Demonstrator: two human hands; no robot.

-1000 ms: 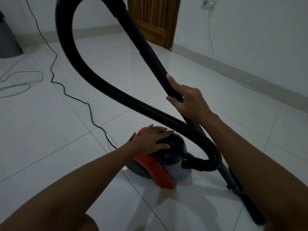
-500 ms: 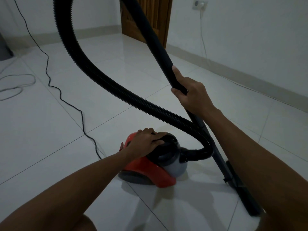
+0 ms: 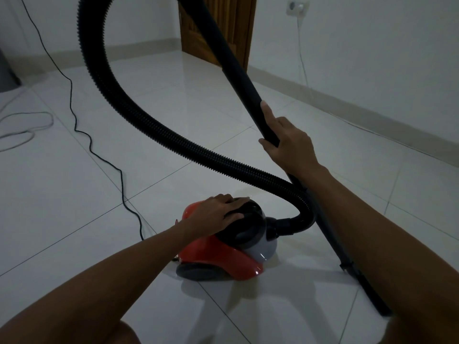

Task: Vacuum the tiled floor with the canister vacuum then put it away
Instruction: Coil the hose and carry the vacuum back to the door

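Note:
A red and grey canister vacuum (image 3: pixel 231 259) stands on the white tiled floor (image 3: pixel 62 194) in front of me. My left hand (image 3: pixel 218 211) rests on its black top, fingers curved over the handle area. A ribbed black hose (image 3: pixel 139 120) loops up from the canister's front and out of view at the top. My right hand (image 3: pixel 288 142) grips the rigid black wand (image 3: pixel 236 70), which slants down to a floor nozzle (image 3: pixel 367 291) at the right, partly hidden by my right forearm.
The black power cord (image 3: pixel 82 131) snakes across the tiles to the canister's rear. A pale cable (image 3: pixel 27 130) lies looped at the left. A wooden door (image 3: pixel 223 28) stands at the back, a wall socket (image 3: pixel 296 7) with a thin cable at the right wall.
The canister has turned and shifted slightly right under my left hand. My right hand keeps its grip on the wand, which has swung a little with the hose.

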